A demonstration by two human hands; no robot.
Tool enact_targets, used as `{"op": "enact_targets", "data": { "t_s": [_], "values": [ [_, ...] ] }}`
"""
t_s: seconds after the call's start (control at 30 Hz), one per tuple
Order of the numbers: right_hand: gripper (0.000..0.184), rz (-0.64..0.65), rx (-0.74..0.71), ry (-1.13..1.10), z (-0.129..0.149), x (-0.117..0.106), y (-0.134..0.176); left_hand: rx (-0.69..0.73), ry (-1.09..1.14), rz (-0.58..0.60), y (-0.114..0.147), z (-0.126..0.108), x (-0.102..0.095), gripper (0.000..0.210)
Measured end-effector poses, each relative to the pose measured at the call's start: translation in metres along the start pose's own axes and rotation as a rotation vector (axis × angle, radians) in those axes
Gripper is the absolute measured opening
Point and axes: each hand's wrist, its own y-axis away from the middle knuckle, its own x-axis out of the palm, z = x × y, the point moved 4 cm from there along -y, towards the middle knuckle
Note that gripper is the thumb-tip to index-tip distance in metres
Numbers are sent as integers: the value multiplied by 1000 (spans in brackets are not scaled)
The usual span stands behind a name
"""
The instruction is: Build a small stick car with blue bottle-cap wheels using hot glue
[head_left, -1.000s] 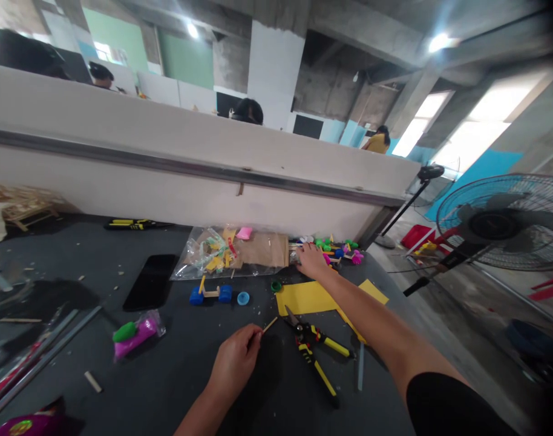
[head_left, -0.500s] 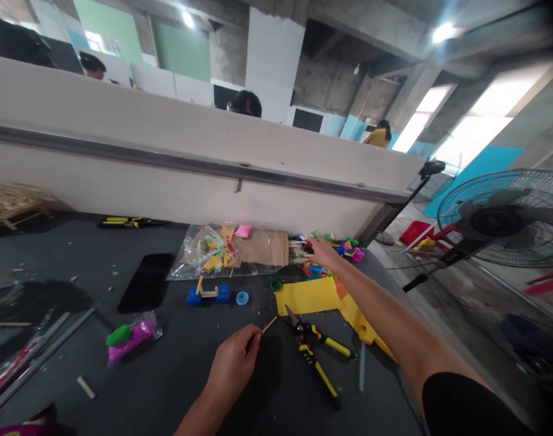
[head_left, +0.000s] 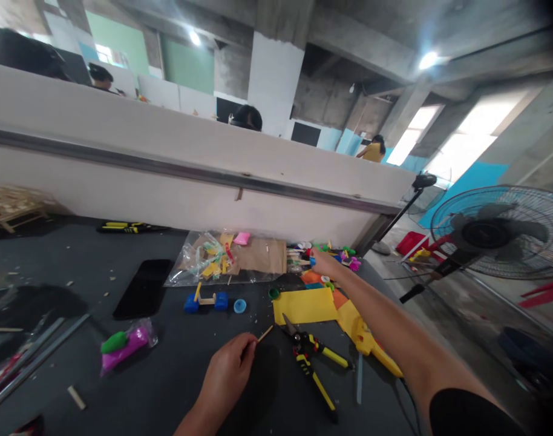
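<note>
My left hand [head_left: 229,369] is closed in a pinch on a thin wooden stick [head_left: 265,333], whose free end points up and right. At the back right, my right hand [head_left: 324,263] reaches into a pile of small coloured parts; its fingertips appear closed on a small blue piece [head_left: 312,261], perhaps a bottle cap. A yellow sheet [head_left: 306,306] lies between the hands. Below it rest open cutters with black-and-yellow handles [head_left: 310,357]. A blue-wheeled axle piece [head_left: 207,301] and a light blue cap [head_left: 239,306] stand beyond my left hand.
A yellow glue gun [head_left: 379,348] lies under my right forearm. Further left are a plastic bag of scraps [head_left: 222,257], a black phone [head_left: 143,289] and a purple-and-green packet [head_left: 126,346]. A white partition [head_left: 190,191] closes the back; a fan [head_left: 489,233] stands right.
The view has tilted slightly upward. My right hand has shifted slightly within the pile, and a blue piece now shows at its fingertips. The left hand keeps its pinch on the stick.
</note>
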Motion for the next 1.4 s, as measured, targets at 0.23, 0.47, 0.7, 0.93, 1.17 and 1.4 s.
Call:
{"op": "enact_targets", "data": {
  "t_s": [0.23, 0.47, 0.7, 0.93, 1.17, 1.4],
  "values": [
    [53, -57, -29, -139, -8, -12, 4, 22, 7, 2, 1, -4, 1, 26],
    [35, -257, 13, -460, -12, -35, 20, 28, 11, 1, 1, -3, 1, 27],
    [34, -323, 59, -961, 34, -47, 82, 6, 101, -80, 1, -7, -6, 27],
    [37, -91, 159, -1633, 157, 22, 175, -81, 548, -55, 7, -22, -7, 32],
    [40, -422, 390, -1878, 177, 58, 185, -207, 807, -119, 8, -16, -1, 26],
    [42, -435, 406, -1964, 176, 72, 189, -283, 926, -180, 8, -14, 5, 23]
  ]
}}
